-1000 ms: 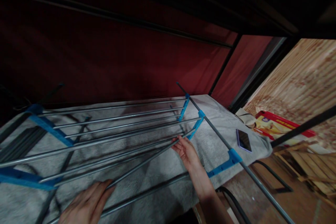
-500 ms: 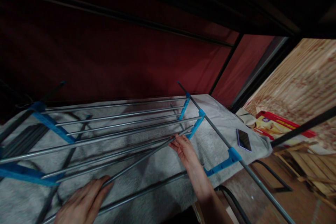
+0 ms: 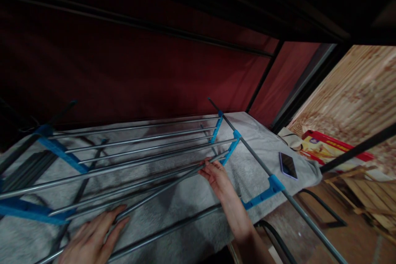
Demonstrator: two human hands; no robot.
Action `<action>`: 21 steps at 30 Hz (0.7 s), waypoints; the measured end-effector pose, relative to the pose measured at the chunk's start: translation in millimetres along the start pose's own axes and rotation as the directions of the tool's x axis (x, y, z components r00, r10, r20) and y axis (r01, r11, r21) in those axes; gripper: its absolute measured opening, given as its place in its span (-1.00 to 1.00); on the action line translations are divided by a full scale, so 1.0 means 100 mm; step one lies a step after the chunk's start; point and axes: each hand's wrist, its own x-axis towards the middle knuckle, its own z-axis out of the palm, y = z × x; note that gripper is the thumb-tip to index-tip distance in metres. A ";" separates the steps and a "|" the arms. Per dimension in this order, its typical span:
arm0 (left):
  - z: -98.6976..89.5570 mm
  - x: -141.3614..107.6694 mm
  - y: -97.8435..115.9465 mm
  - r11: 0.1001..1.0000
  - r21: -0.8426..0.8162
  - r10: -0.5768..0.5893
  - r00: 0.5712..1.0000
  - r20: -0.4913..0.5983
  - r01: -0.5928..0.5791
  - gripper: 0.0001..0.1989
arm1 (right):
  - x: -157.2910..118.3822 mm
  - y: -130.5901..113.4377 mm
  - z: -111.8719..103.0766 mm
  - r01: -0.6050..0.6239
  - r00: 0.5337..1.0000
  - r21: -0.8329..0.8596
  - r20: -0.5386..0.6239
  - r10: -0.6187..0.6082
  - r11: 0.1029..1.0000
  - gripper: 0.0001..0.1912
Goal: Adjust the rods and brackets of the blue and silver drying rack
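As two hands [image 3: 94, 237] hold one rod [image 3: 157, 194], one phone [image 3: 288, 166], well apart

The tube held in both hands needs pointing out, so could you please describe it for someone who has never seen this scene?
On the pale cloth, find the blue-bracketed rack. Toward its near side, the left hand and right hand hold the thin grey tube. Unlike the neighbouring bars, it runs aslant and is held in both hands.

Nothing is legible: yellow lettering [image 3: 338, 144] on the red-and-yellow box [image 3: 320, 150], beyond the grey blanket [image 3: 266, 138]'s right edge, is too blurred.
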 end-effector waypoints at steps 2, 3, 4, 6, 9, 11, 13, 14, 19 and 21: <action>0.03 0.02 0.03 0.998 0.039 0.046 0.999 0.011 -0.046 -0.57 | 0.02 -0.01 -0.04 0.003 1.000 0.005 -0.028 -0.002 1.000 -0.67; 0.04 0.03 0.04 0.996 0.055 0.068 0.998 0.013 -0.069 -0.58 | 0.03 -0.01 -0.07 0.000 0.999 0.008 -0.043 0.000 1.000 -0.66; 0.06 0.04 0.04 0.994 0.067 0.089 0.996 0.011 -0.089 -0.59 | 0.04 -0.01 -0.09 -0.003 0.998 0.012 -0.060 0.003 1.000 -0.65; 0.08 0.04 0.05 0.988 0.079 0.129 0.992 0.015 -0.130 -0.59 | 0.08 0.00 -0.12 -0.009 0.996 0.017 -0.088 0.011 1.000 -0.63; 0.10 0.03 0.05 0.979 0.096 0.179 0.983 0.037 -0.182 -0.57 | 0.11 0.02 -0.14 -0.009 0.994 0.036 -0.108 0.013 0.999 -0.65; 0.10 0.04 0.04 0.972 0.112 0.204 0.978 0.038 -0.207 -0.55 | 0.13 0.03 -0.15 -0.001 0.993 0.046 -0.115 0.007 0.999 -0.65; 0.10 0.06 0.05 0.967 0.116 0.225 0.974 0.032 -0.227 -0.53 | 0.14 0.04 -0.14 0.002 0.993 0.044 -0.119 0.004 0.999 -0.65; 0.09 0.07 0.05 0.966 0.112 0.232 0.972 0.033 -0.234 -0.52 | 0.14 0.04 -0.14 -0.002 0.993 0.039 -0.117 0.007 0.999 -0.65; 0.05 0.15 0.17 0.971 0.119 0.205 0.978 0.031 -0.207 -0.47 | 0.17 0.02 -0.16 -0.027 0.996 0.023 -0.080 0.029 0.999 -0.67; 0.03 0.18 0.23 0.980 0.109 0.165 0.986 0.030 -0.167 -0.45 | 0.18 0.00 -0.16 -0.032 0.997 0.023 -0.067 0.033 0.999 -0.67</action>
